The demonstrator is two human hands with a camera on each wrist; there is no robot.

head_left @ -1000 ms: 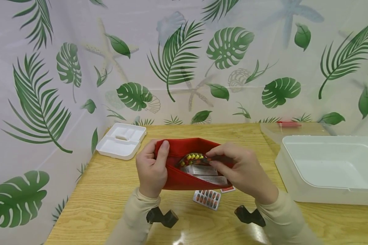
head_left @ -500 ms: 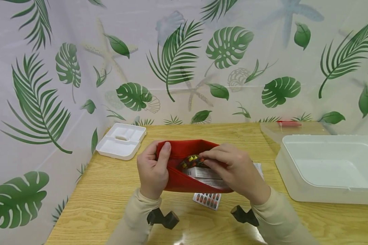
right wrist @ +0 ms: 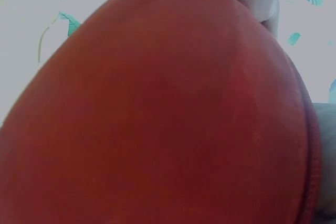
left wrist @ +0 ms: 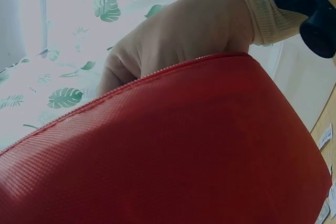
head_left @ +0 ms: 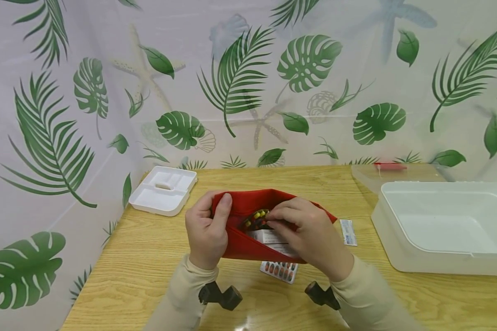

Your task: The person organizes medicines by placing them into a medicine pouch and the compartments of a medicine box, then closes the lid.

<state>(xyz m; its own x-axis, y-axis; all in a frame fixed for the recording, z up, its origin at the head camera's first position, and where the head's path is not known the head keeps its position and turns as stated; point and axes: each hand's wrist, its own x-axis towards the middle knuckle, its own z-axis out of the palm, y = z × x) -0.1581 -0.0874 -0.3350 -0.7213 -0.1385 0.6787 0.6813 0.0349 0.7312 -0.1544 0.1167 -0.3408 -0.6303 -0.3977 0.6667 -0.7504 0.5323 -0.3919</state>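
Observation:
A red zip pouch [head_left: 248, 250] is held up over the table with its mouth spread apart. The left hand [head_left: 208, 230] grips its left end, thumb over the edge. Inside lie white boxes [head_left: 269, 236] and dark blister packs with yellow and red capsules [head_left: 254, 219]. The right hand [head_left: 312, 230] reaches into the mouth, its thumb and forefinger pinching the blister packs at their right end. In the left wrist view the right hand [left wrist: 173, 40] dips behind the zipped edge of the pouch [left wrist: 184, 140]. The pouch [right wrist: 168, 103] fills most of the right wrist view.
Under the pouch lies a blister pack of orange and dark capsules [head_left: 279, 271]. A small white packet [head_left: 348, 232] lies right of the pouch. At the back left is a white divided tray [head_left: 161, 195]; on the right stands a large white bin [head_left: 447, 257] beside a clear lid [head_left: 418, 172].
The right hand has moved left and deeper into the pouch with the blister packs. The white packet and the pouch's right corner have come into sight. The left hand has barely moved.

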